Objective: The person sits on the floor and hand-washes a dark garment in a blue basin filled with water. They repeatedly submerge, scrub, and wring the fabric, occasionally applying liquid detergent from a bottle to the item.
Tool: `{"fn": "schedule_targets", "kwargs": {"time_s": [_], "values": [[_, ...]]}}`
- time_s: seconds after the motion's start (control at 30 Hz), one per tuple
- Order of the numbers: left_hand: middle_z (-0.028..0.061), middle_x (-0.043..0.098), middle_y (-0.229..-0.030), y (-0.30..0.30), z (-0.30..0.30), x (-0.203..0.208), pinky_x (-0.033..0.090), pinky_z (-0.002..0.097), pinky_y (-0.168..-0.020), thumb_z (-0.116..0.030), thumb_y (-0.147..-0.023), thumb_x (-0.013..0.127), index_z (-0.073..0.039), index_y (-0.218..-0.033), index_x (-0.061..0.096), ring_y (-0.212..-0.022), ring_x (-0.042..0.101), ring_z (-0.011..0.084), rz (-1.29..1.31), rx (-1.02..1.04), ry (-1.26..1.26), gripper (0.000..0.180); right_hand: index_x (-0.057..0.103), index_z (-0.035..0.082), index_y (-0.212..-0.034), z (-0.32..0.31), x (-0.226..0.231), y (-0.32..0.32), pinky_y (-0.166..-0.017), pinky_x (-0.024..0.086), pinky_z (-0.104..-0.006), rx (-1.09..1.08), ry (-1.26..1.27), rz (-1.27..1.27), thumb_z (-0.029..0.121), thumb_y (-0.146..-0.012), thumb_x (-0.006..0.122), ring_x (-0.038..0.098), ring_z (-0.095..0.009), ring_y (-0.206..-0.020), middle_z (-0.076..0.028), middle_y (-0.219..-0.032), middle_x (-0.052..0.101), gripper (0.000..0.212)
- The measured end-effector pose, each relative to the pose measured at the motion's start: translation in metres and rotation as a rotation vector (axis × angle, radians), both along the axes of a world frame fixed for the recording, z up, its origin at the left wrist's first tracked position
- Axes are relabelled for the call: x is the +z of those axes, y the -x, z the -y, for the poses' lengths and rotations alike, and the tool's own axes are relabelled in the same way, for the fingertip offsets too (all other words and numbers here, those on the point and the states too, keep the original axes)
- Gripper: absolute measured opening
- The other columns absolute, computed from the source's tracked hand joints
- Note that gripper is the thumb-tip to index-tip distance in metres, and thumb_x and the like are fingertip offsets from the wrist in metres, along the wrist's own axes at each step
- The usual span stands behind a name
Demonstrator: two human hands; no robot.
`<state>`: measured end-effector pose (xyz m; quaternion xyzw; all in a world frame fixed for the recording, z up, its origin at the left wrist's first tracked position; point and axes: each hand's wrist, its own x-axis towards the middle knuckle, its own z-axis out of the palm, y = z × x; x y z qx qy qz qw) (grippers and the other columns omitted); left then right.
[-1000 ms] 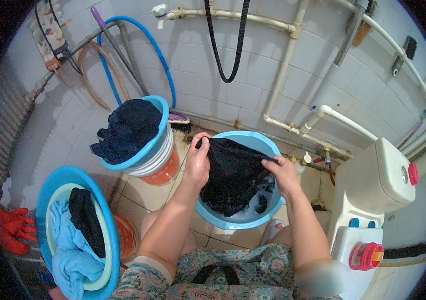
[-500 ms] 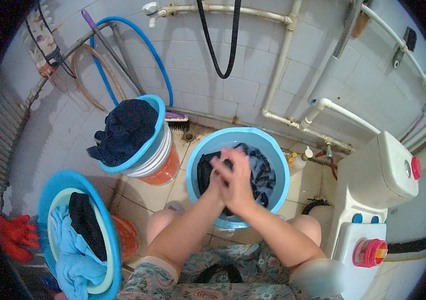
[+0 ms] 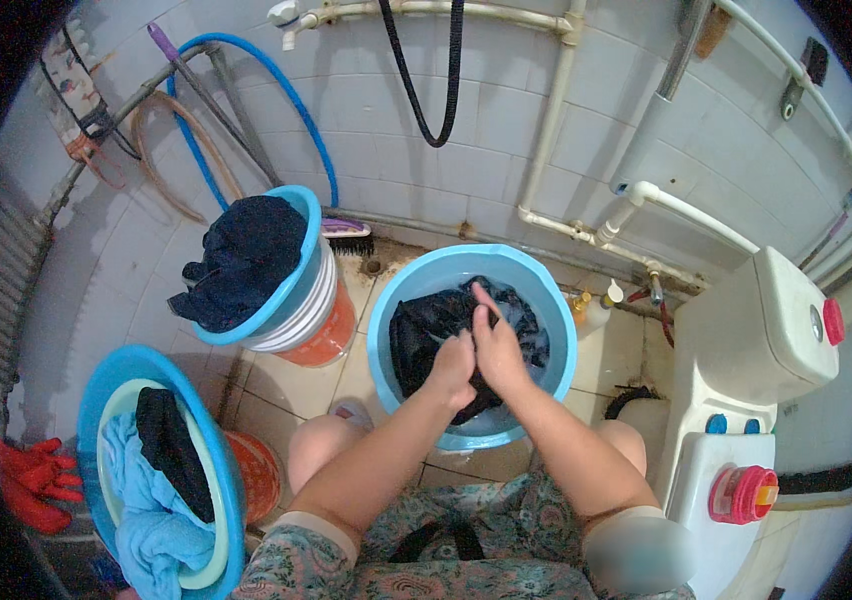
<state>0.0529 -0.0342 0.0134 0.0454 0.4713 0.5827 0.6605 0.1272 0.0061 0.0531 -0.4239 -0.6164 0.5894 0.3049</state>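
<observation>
Tiled wall [image 3: 386, 165]; right hand [image 3: 501, 358] over black cloth [image 3: 418, 338]; red jar's [image 3: 733, 495] label [image 3: 767, 496] illegible.

Person wears grey-green garment [image 3: 521, 572] with pinkish paisley-like print; short sleeves [image 3: 298, 560], pale edges [image 3: 321, 527] at cuffs. Black band [image 3: 468, 541] at lap. Blurred patch [image 3: 639, 555] over right sleeve. Hands [image 3: 454, 364], forearms [image 3: 371, 462], knees [image 3: 322, 446] bare. Pale footwear [image 3: 350, 409], partly hidden.

Blk cloth [image 3: 418, 340], lt-blue basin [image 3: 491, 437]; dk-navy garment [image 3: 258, 250]; red glove [image 3: 36, 480]; grn/pink paisley clothing [image 3: 521, 520]; purp brush [image 3: 346, 230].
</observation>
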Motion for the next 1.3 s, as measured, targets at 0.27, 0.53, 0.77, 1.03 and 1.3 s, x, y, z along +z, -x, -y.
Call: {"fn": "schedule_targets", "kwargs": {"time_s": [0.27, 0.53, 0.77, 1.03, 1.3], "values": [[0.0084, 0.055, -0.115, -0.001, 0.002, 0.040, 0.044, 0.0364, -0.089, -0.037, -0.095, 0.043, -0.008, -0.118, 0.052, -0.104, 0.054, 0.0197, 0.099, 0.176, 0.012, 0.038, 0.044, 0.004, -0.130, 0.003, -0.020, 0.007, -0.100, 0.036, -0.0324, -0.029, -0.054, 0.005, 0.032, -0.099, 0.033, 0.049, -0.023, -0.116, -0.013, -0.129, 0.051, 0.043], [0.0081, 0.062, -0.105, 0.046, -0.013, 0.018, 0.045, 0.0437, -0.089, -0.040, -0.092, 0.044, -0.018, -0.101, 0.057, -0.098, 0.059, 0.0268, 0.158, 0.257, -0.114, 0.026, 0.049, 0.006, -0.124, 0.006, 0.013, 0.009, -0.105, 0.029, -0.0410, 0.057, 0.342, -0.610, 0.025, -0.098, 0.038, 0.042, -0.026, -0.123, -0.009, -0.128, 0.051, 0.034], [0.0081, 0.053, -0.123, -0.010, 0.002, 0.056, 0.040, 0.0350, -0.093, -0.034, -0.096, 0.039, -0.012, -0.125, 0.047, -0.111, 0.051, 0.0204, -0.051, 0.227, 0.071, 0.037, 0.040, 0.002, -0.133, -0.012, -0.025, 0.006, -0.111, 0.016, -0.0408, -0.086, -0.300, 0.110, 0.027, -0.099, 0.032, 0.016, -0.036, -0.137, -0.019, -0.144, 0.029, 0.043], [0.0053, 0.052, -0.119, 0.041, -0.008, -0.008, 0.031, 0.0373, -0.100, -0.039, -0.093, 0.047, -0.011, -0.111, 0.053, -0.115, 0.044, 0.0226, 0.299, 0.141, -0.082, 0.035, 0.052, 0.008, -0.121, -0.010, -0.019, 0.009, -0.100, 0.036, -0.0374, 0.175, -0.104, 0.180, 0.016, -0.082, 0.063, 0.044, -0.034, -0.121, -0.017, -0.129, 0.048, 0.042], [0.0083, 0.043, -0.119, 0.059, -0.014, -0.008, 0.028, 0.0412, -0.104, -0.026, -0.086, 0.059, -0.005, -0.120, 0.044, -0.118, 0.037, 0.0241, 0.111, 0.447, 0.026, 0.043, 0.035, 0.024, -0.137, -0.018, -0.115, -0.025, -0.095, 0.036, -0.0472, 0.052, -0.802, 0.877, 0.034, -0.082, 0.061, 0.038, -0.038, -0.120, -0.019, -0.136, 0.033, 0.061]]}}
